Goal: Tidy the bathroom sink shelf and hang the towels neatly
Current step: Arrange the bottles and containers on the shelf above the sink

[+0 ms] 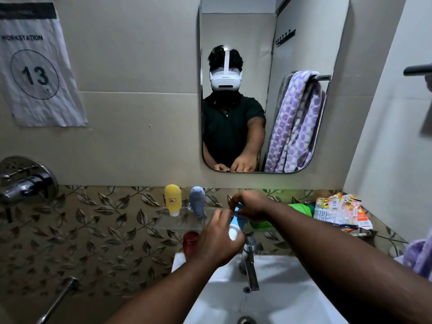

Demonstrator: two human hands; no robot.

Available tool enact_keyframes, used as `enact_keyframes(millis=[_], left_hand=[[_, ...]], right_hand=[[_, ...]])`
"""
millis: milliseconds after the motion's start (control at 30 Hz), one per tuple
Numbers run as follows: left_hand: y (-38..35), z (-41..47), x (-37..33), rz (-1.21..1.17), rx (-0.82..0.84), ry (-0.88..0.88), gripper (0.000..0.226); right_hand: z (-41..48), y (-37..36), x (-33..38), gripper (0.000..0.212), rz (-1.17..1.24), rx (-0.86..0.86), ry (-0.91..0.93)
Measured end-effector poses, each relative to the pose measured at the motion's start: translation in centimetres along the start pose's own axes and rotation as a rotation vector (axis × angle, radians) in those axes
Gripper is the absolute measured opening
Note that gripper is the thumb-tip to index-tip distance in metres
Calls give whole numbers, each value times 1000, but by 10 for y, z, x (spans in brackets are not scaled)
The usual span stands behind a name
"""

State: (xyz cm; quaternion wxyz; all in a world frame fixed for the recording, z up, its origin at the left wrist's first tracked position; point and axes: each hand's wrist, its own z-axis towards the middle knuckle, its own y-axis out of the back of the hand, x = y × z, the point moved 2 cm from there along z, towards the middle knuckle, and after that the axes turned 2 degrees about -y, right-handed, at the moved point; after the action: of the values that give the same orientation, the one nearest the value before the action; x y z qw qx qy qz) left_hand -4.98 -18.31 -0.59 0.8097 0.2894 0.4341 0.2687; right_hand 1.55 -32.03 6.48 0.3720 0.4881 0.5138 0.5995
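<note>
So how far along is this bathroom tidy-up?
Partway, I'd judge. Done: the yellow bottle and grey bottle stand cap-down, side by side on the glass shelf. In hand: the left hand and right hand both grip a blue tube. Left: the crumpled packets and green item at the right, the red cup below the shelf, perhaps the purple towel.

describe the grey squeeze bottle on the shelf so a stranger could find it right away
Look under the mirror to the glass shelf above the sink. The grey bottle stands cap-down, just right of the yellow bottle; it is the only grey one.
</note>
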Motion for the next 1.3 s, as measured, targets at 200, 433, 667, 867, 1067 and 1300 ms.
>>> enact_keyframes(millis=[200, 433, 667, 867, 1067, 1300], left_hand=[[-9, 1, -5, -50, 21, 26, 34], [-18, 3, -12, -45, 16, 61, 37], [-25, 3, -13, -21, -21, 77, 32], [-27, 6, -16, -32, -22, 75, 34], [-27, 6, -15, -29, -24, 79, 38], [-24, 2, -7, -44, -72, 65, 31]], right_hand=[[-3, -4, -7, 19, -37, -41, 8], [-7, -4, -17, 28, -25, -39, -3], [-36, -22, -35, 31, -133, -493, -80], [-37, -39, -48, 38, 29, -504, -164], [-35, -49, -47, 35, 107, -539, -146], [-35, -50, -43, 35, 145, -608, -154]])
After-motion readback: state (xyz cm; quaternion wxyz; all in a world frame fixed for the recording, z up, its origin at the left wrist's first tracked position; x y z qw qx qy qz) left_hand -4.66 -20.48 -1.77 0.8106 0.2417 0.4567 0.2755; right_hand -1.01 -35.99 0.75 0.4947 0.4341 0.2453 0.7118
